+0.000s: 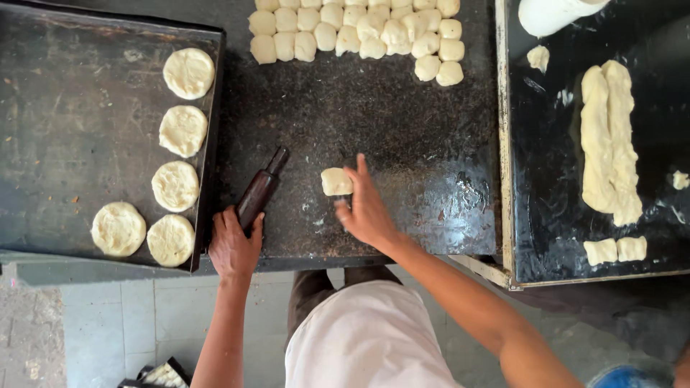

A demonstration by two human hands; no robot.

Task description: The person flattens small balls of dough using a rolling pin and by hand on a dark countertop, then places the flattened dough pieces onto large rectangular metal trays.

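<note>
The dark stone counter (402, 129) has a wide bare stretch between the cluster of dough pieces (359, 29) at its far edge and the near edge. A black tray (79, 108) lies to the left, with five flattened rounds (176, 185) along its right rim. The left hand (233, 248) is closed around a dark rolling pin (260, 190), angled near the tray's edge. The right hand (366, 208), fingers spread, touches a small pale squarish dough piece (336, 182) mid-counter.
</note>
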